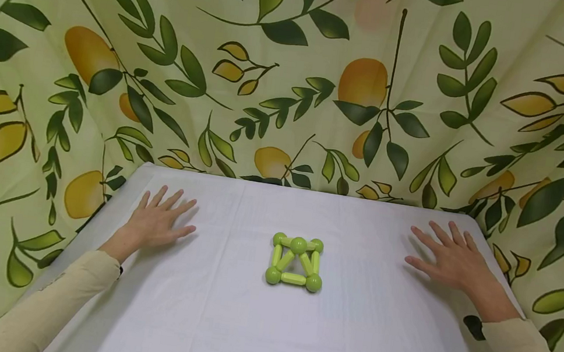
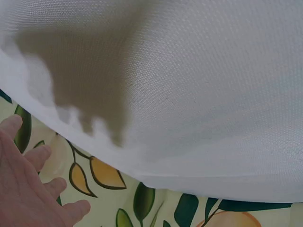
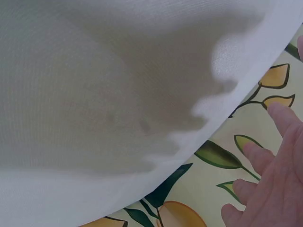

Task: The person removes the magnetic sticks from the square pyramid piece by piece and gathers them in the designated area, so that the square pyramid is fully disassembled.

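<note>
A green construction of balls and rods lies at the middle of the white table, its balls joined by short rods with one ball at the top of two slanting rods. To its left, my left hand is spread with straight fingers, holding nothing. My right hand is spread the same way on the right, apart from the construction. In the left wrist view my left hand shows at the lower left, its shadow on the cloth. The right wrist view has my right hand at the right edge.
A white cloth covers the table, with faint fold lines. Behind and at both sides hangs a curtain printed with leaves and orange fruit. The table's far edge meets this curtain.
</note>
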### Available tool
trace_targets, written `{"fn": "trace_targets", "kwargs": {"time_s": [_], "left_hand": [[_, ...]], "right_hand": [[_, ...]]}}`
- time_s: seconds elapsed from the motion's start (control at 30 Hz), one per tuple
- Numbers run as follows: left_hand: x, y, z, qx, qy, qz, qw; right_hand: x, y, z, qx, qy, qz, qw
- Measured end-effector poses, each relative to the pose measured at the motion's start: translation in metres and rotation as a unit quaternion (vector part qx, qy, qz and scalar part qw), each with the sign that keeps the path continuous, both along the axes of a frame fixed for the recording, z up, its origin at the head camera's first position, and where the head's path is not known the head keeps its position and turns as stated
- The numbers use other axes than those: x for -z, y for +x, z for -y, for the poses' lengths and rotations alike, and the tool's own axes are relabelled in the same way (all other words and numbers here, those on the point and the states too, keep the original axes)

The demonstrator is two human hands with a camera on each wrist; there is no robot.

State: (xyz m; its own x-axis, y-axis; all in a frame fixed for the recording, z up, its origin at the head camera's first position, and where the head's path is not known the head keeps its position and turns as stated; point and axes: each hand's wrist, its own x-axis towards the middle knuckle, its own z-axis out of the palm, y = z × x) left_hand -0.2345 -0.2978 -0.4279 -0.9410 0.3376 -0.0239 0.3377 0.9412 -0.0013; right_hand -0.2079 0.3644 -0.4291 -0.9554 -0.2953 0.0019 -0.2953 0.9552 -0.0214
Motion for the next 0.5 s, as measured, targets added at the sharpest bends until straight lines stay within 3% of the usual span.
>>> {"fn": "trace_targets", "kwargs": {"time_s": [0.3, 0.5], "left_hand": [[0.003, -0.002, -0.001, 0.005, 0.006, 0.0, 1.0], [0.005, -0.005, -0.003, 0.015, 0.055, 0.012, 0.9983]], "right_hand": [[0.0, -0.003, 0.001, 0.001, -0.019, 0.014, 0.9997], [-0.007, -0.012, 0.01, -0.016, -0.088, 0.021, 0.9957]]}}
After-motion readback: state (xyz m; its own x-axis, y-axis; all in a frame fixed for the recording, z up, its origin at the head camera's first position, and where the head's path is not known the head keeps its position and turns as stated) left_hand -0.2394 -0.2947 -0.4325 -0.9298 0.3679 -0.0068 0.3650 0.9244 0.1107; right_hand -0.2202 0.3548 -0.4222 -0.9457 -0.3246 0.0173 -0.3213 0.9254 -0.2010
